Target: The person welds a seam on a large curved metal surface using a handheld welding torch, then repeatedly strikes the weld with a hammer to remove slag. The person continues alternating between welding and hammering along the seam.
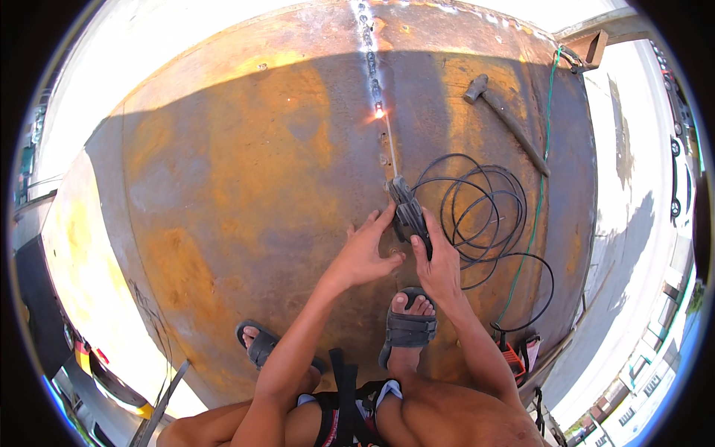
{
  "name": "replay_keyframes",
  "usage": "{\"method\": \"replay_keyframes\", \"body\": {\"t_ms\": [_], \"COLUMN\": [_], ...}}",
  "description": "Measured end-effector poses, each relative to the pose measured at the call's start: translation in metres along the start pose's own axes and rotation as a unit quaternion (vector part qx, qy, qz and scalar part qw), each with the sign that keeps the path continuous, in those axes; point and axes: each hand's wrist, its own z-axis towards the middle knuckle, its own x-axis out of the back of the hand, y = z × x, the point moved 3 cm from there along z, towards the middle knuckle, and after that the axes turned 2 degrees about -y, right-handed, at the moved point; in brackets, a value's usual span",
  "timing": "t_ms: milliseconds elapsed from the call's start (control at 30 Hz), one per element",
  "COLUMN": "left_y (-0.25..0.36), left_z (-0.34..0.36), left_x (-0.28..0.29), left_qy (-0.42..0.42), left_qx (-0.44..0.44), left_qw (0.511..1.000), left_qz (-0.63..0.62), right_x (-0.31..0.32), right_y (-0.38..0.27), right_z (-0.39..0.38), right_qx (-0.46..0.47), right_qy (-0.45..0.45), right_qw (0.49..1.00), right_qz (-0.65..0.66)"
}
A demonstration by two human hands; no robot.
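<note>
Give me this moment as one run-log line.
right hand: grips black holder; left hand: at holder's left side; rod: tip glowing at weld line; hammer: on rusty plate

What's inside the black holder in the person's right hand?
A thin rod sticks out from the far end of the holder. The rod's near end is covered, so the inside cannot be seen; the right hand also hides part of the outside.
</note>
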Motion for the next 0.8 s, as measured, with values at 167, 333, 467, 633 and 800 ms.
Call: {"method": "replay_keyframes", "body": {"t_ms": [167,333,467,633,800], "left_y": [-0.0077,-0.0092,-0.0099,-0.0101,-0.0092], "left_z": [0.0007,0.0019,0.0035,0.0041,0.003], "left_x": [-0.0057,-0.0049,-0.0043,-0.0052,-0.0051], "left_qy": [0.012,0.029,0.04,0.036,0.035], "left_qx": [0.002,-0.01,-0.037,-0.021,-0.012], "left_qw": [1.0,1.0,0.998,0.999,0.999], "left_qz": [0.005,0.0,-0.025,0.011,0.019], "right_x": [-0.0005,-0.0006,-0.0008,-0.0011,-0.002], "right_y": [-0.0008,-0.0045,-0.0073,-0.006,-0.0044], "right_z": [-0.0003,0.0016,0.0049,0.0059,0.0064], "right_qx": [-0.003,-0.015,-0.018,-0.013,-0.006], "right_qy": [-0.007,-0.014,-0.015,-0.014,-0.012], "right_qw": [1.0,1.0,0.999,0.999,0.999], "right_qz": [0.001,-0.023,-0.025,-0.029,-0.03]}}
